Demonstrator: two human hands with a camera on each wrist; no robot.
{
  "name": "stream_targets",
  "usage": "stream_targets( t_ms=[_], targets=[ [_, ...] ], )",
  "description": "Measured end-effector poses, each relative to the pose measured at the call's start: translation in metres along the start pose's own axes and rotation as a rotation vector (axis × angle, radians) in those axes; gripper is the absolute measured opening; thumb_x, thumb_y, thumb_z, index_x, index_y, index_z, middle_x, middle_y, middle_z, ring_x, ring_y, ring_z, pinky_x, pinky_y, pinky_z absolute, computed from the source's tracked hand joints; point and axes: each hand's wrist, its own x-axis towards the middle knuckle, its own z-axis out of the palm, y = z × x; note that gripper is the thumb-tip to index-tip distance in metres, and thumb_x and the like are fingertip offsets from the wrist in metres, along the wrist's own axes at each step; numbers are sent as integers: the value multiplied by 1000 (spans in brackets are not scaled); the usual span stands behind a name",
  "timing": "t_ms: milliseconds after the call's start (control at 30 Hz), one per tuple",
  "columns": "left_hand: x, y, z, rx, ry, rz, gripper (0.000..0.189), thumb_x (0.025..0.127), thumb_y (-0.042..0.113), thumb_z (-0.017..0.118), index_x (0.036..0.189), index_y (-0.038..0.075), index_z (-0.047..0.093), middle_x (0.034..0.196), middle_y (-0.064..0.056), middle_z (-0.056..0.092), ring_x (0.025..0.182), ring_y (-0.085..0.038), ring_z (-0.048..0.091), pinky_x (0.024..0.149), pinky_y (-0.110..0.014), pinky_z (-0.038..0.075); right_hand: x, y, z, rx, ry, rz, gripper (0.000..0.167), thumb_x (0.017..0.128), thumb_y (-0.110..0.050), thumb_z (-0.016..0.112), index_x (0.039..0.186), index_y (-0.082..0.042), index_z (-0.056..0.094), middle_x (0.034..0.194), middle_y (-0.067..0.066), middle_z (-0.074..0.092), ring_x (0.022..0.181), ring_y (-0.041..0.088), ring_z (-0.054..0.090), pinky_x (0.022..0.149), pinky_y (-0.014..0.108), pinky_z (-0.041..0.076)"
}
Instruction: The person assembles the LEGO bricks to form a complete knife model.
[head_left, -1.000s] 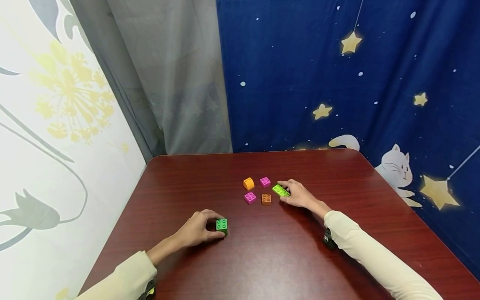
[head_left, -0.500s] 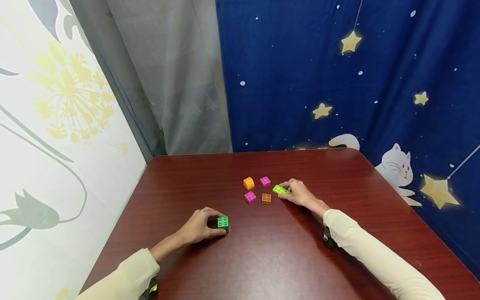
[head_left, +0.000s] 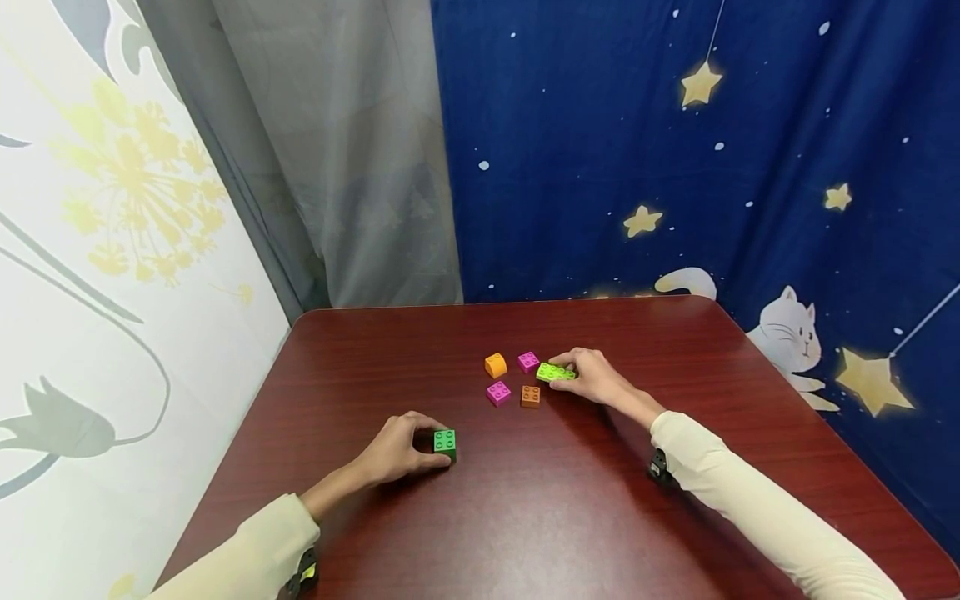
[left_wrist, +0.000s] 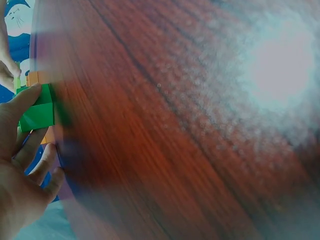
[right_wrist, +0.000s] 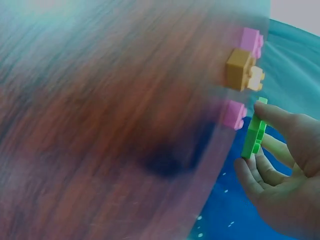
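Left hand is grasping the green brick between thumb and fingers, nearer the left edge of the table than the right. Right hand is pinching the lime brick, closer to the far edge and slightly nearer the right edge; cannot tell whether it is touching the tabletop. Both bricks are showing studs on top. The far pink brick and brown brick are lying just beside the lime brick; the near pink brick and orange brick are lying farther toward the left edge.

Judgement: the far pink brick is leaving little room, so lifting before any sideways carrying is probably avoiding knocks. Gripping only the sides, leaving studs uncovered, is seeming best for both.
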Motion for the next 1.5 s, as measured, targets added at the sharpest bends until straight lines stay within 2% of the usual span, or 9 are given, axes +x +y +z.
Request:
stream_targets(
  t_ms=[267,400,533,667,900,1067,1233,1300,1500],
  targets=[
    [-1,0,0,-7,0,-26,38,77,28,94,109,15,79,101,9,72,99,-12,63,87,-34,55,1,-28,3,29,-9,-57,33,84,-20,89,112,-5,79,95,3,72,82,16,61,71,28,51],
    [0,0,0,-10,-4,-33,38,77,28,95,108,15,79,100,10,72,98,-12,63,87,-33,54,0,-43,8,40,-4,-107,34,84,-19,89,113,-6,79,94,4,71,82,21,63,69,25,50],
    [2,0,-1,-15,0,-36,38,76,28,95,108,15,80,99,10,72,99,-13,64,88,-36,54,1,-60,13,67,-14,-134,36,84,-20,89,116,-7,79,101,5,73,81,28,64,66,23,48],
    [2,0,-1,-8,0,-42,38,75,28,95,108,16,80,98,11,73,100,-13,64,89,-36,54,2,-76,18,95,-43,-153,37,84,-22,89,117,-10,79,108,1,77,81,21,63,68,22,49],
    [3,0,-1,-6,-4,-51,38,74,27,96,107,17,80,100,9,74,100,-13,64,89,-35,54,2,-96,30,95,-61,-205,34,81,-22,91,112,-12,80,103,-1,77,83,15,63,68,21,50],
    [4,0,-2,1,-1,-42,37,74,27,96,105,16,80,102,7,75,104,-16,65,92,-39,54,3,-106,39,114,-85,-246,33,83,-25,90,112,-14,81,106,0,76,85,17,63,67,22,48],
    [3,-1,-3,3,-8,-51,37,75,29,96,105,16,80,103,7,75,105,-17,65,93,-41,54,3,-119,49,180,-144,-258,35,84,-27,90,116,-14,80,106,-3,77,90,14,67,77,35,58],
    [3,-1,-3,5,-5,-52,38,74,30,96,105,15,80,104,5,75,106,-18,66,92,-41,54,3,-124,53,204,-161,-258,36,84,-25,90,116,-14,79,109,-3,77,92,8,67,81,42,60],
    [4,0,-2,2,-15,-69,43,74,29,96,108,10,78,107,0,75,108,-21,67,93,-43,55,3,-133,65,168,-168,-302,32,85,-29,89,114,-17,80,107,-4,77,91,4,67,81,38,58]
  ],
)
